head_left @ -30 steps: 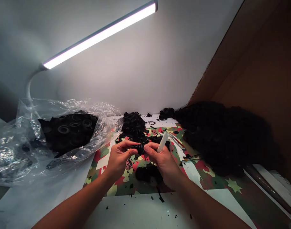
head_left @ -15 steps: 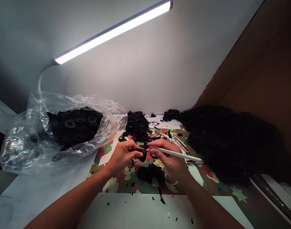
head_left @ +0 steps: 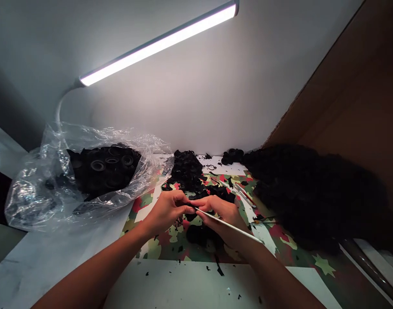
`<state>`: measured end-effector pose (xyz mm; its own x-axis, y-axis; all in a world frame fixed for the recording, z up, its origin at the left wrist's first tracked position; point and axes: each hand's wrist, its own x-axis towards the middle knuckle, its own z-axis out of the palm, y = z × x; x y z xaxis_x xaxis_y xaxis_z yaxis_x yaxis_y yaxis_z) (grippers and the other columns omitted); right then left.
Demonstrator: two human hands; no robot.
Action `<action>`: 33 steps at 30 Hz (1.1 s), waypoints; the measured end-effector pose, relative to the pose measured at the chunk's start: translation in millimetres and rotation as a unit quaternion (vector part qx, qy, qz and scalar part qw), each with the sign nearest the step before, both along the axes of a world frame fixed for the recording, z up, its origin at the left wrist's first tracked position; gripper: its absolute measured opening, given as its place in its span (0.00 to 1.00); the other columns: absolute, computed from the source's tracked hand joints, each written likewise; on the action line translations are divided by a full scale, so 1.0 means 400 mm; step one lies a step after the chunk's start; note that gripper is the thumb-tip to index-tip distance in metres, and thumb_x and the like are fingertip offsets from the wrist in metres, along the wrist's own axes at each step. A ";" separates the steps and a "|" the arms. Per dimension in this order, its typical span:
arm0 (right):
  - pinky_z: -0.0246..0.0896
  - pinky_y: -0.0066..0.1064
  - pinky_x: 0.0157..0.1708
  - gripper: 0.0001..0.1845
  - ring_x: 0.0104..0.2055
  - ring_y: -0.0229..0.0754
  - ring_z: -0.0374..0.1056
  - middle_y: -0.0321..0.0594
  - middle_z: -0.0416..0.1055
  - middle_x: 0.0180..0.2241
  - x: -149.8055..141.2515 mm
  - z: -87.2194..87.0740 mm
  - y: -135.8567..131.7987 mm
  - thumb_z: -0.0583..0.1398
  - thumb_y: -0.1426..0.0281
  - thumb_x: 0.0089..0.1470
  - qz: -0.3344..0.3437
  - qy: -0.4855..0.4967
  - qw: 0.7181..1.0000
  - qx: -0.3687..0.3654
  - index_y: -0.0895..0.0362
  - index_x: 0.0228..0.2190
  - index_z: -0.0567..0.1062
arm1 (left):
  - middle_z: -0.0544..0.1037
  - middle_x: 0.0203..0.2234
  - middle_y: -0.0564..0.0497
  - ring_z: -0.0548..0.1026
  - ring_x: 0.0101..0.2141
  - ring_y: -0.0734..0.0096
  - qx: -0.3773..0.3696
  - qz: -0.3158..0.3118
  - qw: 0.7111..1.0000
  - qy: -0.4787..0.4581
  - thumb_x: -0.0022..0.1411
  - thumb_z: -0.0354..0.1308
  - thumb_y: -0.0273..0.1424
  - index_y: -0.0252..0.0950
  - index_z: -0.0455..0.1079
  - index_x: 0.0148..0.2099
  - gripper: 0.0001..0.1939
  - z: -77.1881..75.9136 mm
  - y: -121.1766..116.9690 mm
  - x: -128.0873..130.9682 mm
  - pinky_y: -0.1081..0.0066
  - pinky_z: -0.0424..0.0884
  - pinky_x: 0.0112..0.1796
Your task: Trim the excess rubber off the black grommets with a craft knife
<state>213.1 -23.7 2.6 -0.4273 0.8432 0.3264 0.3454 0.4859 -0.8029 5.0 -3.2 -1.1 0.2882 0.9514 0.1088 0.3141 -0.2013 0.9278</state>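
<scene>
Close to us, tiny black bits (head_left: 220, 269) lie on a white sheet (head_left: 170, 285). Next, we see a dark lump (head_left: 199, 236) on a patterned sheet (head_left: 154, 249). Our left hand (head_left: 167, 210) pinches a small black piece (head_left: 192, 206), mostly hidden by our fingers. Our right hand (head_left: 226, 214) grips a thin white stick (head_left: 230, 225), with its tip right by the piece, between both hands. Farther off sit a black scrap pile (head_left: 186, 167), a clear bag (head_left: 30, 199) of black rings (head_left: 98, 165) on the left and a big dark heap (head_left: 315, 193) on the right. Up above, a long lamp (head_left: 160, 47) shines.
</scene>
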 end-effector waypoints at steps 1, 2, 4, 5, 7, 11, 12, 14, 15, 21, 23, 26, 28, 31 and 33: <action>0.64 0.33 0.44 0.12 0.45 0.44 0.73 0.39 0.78 0.48 0.001 0.001 0.001 0.58 0.63 0.64 0.000 -0.004 1.000 0.001 0.53 0.30 0.75 | 0.69 0.19 0.56 0.63 0.23 0.75 -0.001 0.001 1.000 0.000 0.52 0.65 0.32 0.34 0.73 0.24 0.09 -0.002 0.000 0.000 0.75 0.58 0.25; 0.64 0.33 0.43 0.12 0.44 0.43 0.74 0.39 0.78 0.47 0.001 0.002 0.002 0.58 0.63 0.64 0.000 -0.010 1.000 0.000 0.53 0.30 0.75 | 0.69 0.19 0.56 0.63 0.23 0.75 -0.005 0.003 1.000 -0.001 0.52 0.66 0.32 0.34 0.72 0.24 0.09 -0.003 0.000 0.000 0.75 0.58 0.25; 0.65 0.33 0.42 0.12 0.40 0.43 0.74 0.39 0.79 0.46 0.003 0.005 0.003 0.58 0.63 0.64 -0.002 -0.025 1.000 0.001 0.54 0.30 0.75 | 0.69 0.19 0.56 0.63 0.23 0.75 -0.017 0.002 1.000 -0.002 0.51 0.66 0.32 0.34 0.72 0.24 0.09 -0.004 -0.001 0.001 0.75 0.58 0.24; 0.65 0.33 0.41 0.12 0.39 0.43 0.74 0.39 0.80 0.45 0.004 0.007 0.004 0.58 0.63 0.63 -0.004 -0.032 0.999 0.003 0.54 0.29 0.75 | 0.69 0.19 0.56 0.63 0.22 0.75 -0.024 0.001 1.000 -0.001 0.51 0.66 0.32 0.34 0.72 0.24 0.09 -0.004 -0.001 0.001 0.75 0.58 0.24; 0.66 0.34 0.41 0.12 0.39 0.43 0.74 0.39 0.80 0.45 0.005 0.009 0.006 0.58 0.62 0.64 -0.001 -0.044 0.999 0.014 0.53 0.30 0.75 | 0.69 0.19 0.56 0.64 0.22 0.75 -0.029 0.000 1.000 0.004 0.51 0.66 0.32 0.34 0.72 0.24 0.08 -0.003 -0.001 0.001 0.75 0.58 0.24; 0.67 0.37 0.44 0.13 0.43 0.46 0.74 0.43 0.80 0.42 -0.001 -0.003 0.011 0.54 0.62 0.66 0.030 -0.063 0.993 0.096 0.53 0.39 0.78 | 0.71 0.19 0.56 0.66 0.22 0.74 -0.028 -0.002 1.000 0.012 0.50 0.67 0.32 0.35 0.74 0.25 0.07 -0.004 0.001 0.002 0.75 0.60 0.24; 0.67 0.39 0.45 0.13 0.43 0.46 0.74 0.44 0.80 0.41 -0.005 -0.009 0.012 0.53 0.63 0.67 0.035 -0.067 0.989 0.128 0.53 0.41 0.77 | 0.71 0.18 0.56 0.66 0.22 0.74 -0.031 -0.002 0.999 0.012 0.50 0.67 0.32 0.35 0.74 0.24 0.08 -0.005 0.001 0.002 0.75 0.60 0.24; 0.66 0.41 0.46 0.14 0.43 0.46 0.74 0.45 0.80 0.40 -0.013 -0.023 0.015 0.52 0.66 0.68 0.033 -0.077 0.980 0.180 0.54 0.41 0.77 | 0.71 0.18 0.56 0.66 0.21 0.74 -0.042 -0.006 0.999 0.007 0.49 0.68 0.33 0.34 0.73 0.24 0.09 -0.005 -0.001 0.003 0.75 0.60 0.23; 0.66 0.41 0.47 0.14 0.42 0.46 0.74 0.45 0.80 0.40 -0.017 -0.029 0.017 0.52 0.67 0.68 0.026 -0.082 0.977 0.194 0.54 0.40 0.77 | 0.71 0.17 0.56 0.66 0.21 0.74 -0.053 -0.009 0.999 0.003 0.49 0.68 0.34 0.34 0.73 0.24 0.10 -0.005 -0.002 0.004 0.75 0.60 0.23; 0.65 0.35 0.41 0.09 0.39 0.44 0.73 0.40 0.78 0.39 -0.012 -0.027 0.029 0.56 0.67 0.65 -0.119 -0.023 0.989 0.089 0.53 0.35 0.76 | 0.78 0.25 0.51 0.73 0.25 0.70 -0.079 -0.024 0.996 -0.043 0.52 0.67 0.34 0.35 0.79 0.35 0.09 0.007 -0.003 -0.003 0.73 0.67 0.26; 0.63 0.32 0.35 0.10 0.33 0.41 0.71 0.37 0.77 0.34 -0.005 -0.018 0.034 0.58 0.65 0.63 -0.164 0.013 0.986 0.021 0.54 0.30 0.73 | 0.79 0.29 0.50 0.74 0.29 0.69 -0.039 -0.027 0.997 -0.057 0.53 0.67 0.33 0.38 0.80 0.41 0.11 0.007 0.002 -0.008 0.72 0.68 0.29; 0.56 0.29 0.26 0.15 0.23 0.38 0.62 0.31 0.67 0.22 0.000 -0.014 0.042 0.58 0.60 0.61 -0.202 0.050 0.977 -0.047 0.54 0.26 0.67 | 0.76 0.27 0.52 0.72 0.28 0.71 -0.035 -0.043 0.995 -0.081 0.58 0.64 0.34 0.39 0.78 0.47 0.15 0.002 0.009 -0.014 0.72 0.67 0.30; 0.52 0.28 0.23 0.15 0.21 0.36 0.57 0.28 0.61 0.19 0.000 -0.020 0.046 0.58 0.58 0.61 -0.210 0.062 0.974 -0.062 0.53 0.27 0.66 | 0.75 0.27 0.52 0.72 0.29 0.70 -0.068 -0.054 0.990 -0.113 0.61 0.62 0.37 0.38 0.76 0.51 0.17 -0.005 0.011 -0.014 0.72 0.68 0.32; 0.50 0.28 0.22 0.14 0.20 0.36 0.55 0.28 0.59 0.19 -0.002 -0.032 0.049 0.55 0.56 0.63 -0.199 0.074 0.975 -0.060 0.53 0.33 0.70 | 0.77 0.35 0.48 0.75 0.36 0.68 -0.076 -0.031 0.984 -0.160 0.62 0.62 0.39 0.36 0.77 0.42 0.12 -0.016 0.012 -0.007 0.69 0.71 0.38; 0.52 0.28 0.22 0.18 0.21 0.37 0.56 0.29 0.60 0.19 -0.005 -0.038 0.046 0.50 0.55 0.66 -0.179 0.085 0.978 -0.072 0.54 0.39 0.72 | 0.78 0.39 0.46 0.75 0.40 0.66 -0.047 -0.006 0.984 -0.170 0.58 0.65 0.36 0.35 0.76 0.33 0.09 -0.024 0.012 0.000 0.69 0.71 0.42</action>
<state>211.3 -5.2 -12.7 -0.0472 0.9710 0.2345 0.3290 0.2368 -0.9141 4.9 1.8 -10.9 0.2623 0.9584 0.1122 -0.0199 -0.1109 0.9936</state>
